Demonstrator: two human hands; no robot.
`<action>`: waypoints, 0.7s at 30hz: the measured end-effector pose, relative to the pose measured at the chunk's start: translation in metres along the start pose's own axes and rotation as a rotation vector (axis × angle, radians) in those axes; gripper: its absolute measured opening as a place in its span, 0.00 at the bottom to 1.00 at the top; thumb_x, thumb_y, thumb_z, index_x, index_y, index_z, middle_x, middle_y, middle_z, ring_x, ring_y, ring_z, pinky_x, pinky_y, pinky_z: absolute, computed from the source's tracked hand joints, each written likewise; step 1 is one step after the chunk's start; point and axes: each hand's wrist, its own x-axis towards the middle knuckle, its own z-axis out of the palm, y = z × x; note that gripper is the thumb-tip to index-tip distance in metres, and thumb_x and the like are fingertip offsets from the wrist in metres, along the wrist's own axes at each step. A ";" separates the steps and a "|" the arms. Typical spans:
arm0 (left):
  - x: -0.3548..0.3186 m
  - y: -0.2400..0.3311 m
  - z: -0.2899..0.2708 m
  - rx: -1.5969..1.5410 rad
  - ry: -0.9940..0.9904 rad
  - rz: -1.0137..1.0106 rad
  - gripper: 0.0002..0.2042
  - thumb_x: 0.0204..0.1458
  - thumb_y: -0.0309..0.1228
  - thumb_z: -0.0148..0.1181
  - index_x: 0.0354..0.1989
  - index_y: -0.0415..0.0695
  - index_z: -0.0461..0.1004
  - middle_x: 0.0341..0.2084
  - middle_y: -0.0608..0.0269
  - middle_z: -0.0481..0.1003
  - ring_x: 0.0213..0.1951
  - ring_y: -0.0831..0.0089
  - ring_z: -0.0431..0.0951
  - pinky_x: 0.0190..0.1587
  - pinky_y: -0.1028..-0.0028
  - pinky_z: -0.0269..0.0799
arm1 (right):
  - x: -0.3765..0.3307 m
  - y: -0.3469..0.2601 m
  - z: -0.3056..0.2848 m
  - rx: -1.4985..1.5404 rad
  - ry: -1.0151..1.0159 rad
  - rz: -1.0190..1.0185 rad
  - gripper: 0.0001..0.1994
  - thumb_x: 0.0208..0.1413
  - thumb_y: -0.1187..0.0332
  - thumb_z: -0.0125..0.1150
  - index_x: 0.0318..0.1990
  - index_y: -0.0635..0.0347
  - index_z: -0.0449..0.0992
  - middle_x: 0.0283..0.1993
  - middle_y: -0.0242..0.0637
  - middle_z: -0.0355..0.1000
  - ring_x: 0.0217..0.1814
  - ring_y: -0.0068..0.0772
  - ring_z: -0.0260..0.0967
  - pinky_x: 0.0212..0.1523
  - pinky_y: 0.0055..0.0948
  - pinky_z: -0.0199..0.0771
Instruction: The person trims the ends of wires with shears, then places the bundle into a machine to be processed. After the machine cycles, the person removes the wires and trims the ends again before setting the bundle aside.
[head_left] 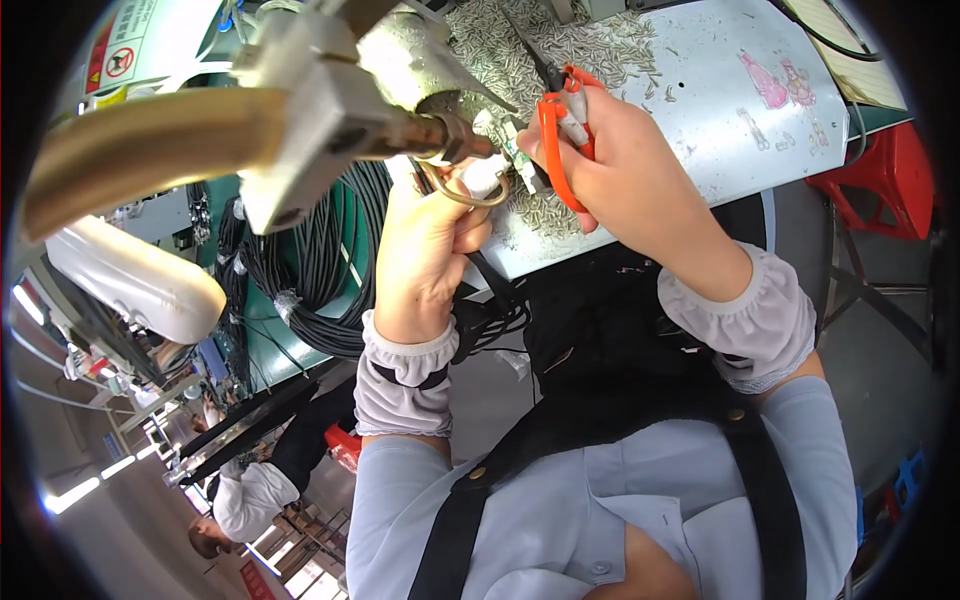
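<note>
My left hand (430, 235) is closed near the metal nozzle end (470, 140) of a machine, partly hidden by a curved metal hook (475, 198). Its fingertips pinch a small white connector piece with a green circuit board (516, 150). Below this hand hangs a black cable (492, 278); where it joins the piece is hidden. Wrapped around an orange-handled hand tool (556, 150) with dark, narrow jaws pointing away, my right hand (640, 165) keeps its thumb and forefinger close to the board. Whether they touch it I cannot tell.
Many small metal pieces (610, 45) cover part of the pale work plate (720, 130). Coiled black cables (300, 265) lie at left. A thick tan hose (150, 150) and metal block cross the upper left. A red stool (880, 190) stands right; another person (255, 490) works lower left.
</note>
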 end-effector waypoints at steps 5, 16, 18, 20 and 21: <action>-0.002 0.000 0.006 0.046 0.066 0.017 0.04 0.44 0.22 0.57 0.27 0.38 0.67 0.14 0.74 0.61 0.12 0.90 0.51 0.12 0.86 0.41 | 0.002 0.006 0.000 -0.115 0.054 -0.112 0.07 0.53 0.68 0.50 0.30 0.63 0.67 0.13 0.24 0.58 0.10 0.13 0.52 0.11 0.15 0.54; -0.004 -0.002 0.002 0.131 0.108 0.017 0.09 0.44 0.23 0.56 0.34 0.39 0.66 0.18 0.73 0.61 0.14 0.89 0.52 0.13 0.87 0.42 | 0.002 0.008 0.001 -0.105 0.055 -0.101 0.07 0.52 0.68 0.52 0.30 0.62 0.67 0.15 0.24 0.58 0.11 0.12 0.53 0.12 0.15 0.55; -0.008 -0.002 0.007 0.103 0.103 0.034 0.08 0.44 0.22 0.56 0.33 0.38 0.67 0.17 0.72 0.62 0.14 0.89 0.52 0.13 0.87 0.43 | -0.001 0.008 0.002 -0.098 0.054 -0.092 0.07 0.52 0.68 0.52 0.29 0.62 0.66 0.15 0.24 0.59 0.11 0.12 0.53 0.12 0.15 0.55; -0.015 -0.004 0.011 0.049 0.094 0.064 0.06 0.44 0.20 0.56 0.31 0.36 0.68 0.17 0.71 0.64 0.13 0.89 0.53 0.13 0.85 0.44 | -0.006 0.009 -0.001 -0.058 0.008 -0.084 0.06 0.53 0.68 0.51 0.29 0.61 0.66 0.16 0.25 0.60 0.12 0.12 0.54 0.12 0.14 0.55; -0.019 -0.005 0.010 0.048 0.094 0.065 0.06 0.44 0.20 0.56 0.31 0.36 0.68 0.17 0.71 0.64 0.13 0.89 0.53 0.13 0.85 0.44 | -0.008 0.010 -0.002 -0.037 -0.014 -0.079 0.06 0.53 0.68 0.51 0.29 0.61 0.66 0.17 0.26 0.60 0.12 0.13 0.54 0.12 0.14 0.55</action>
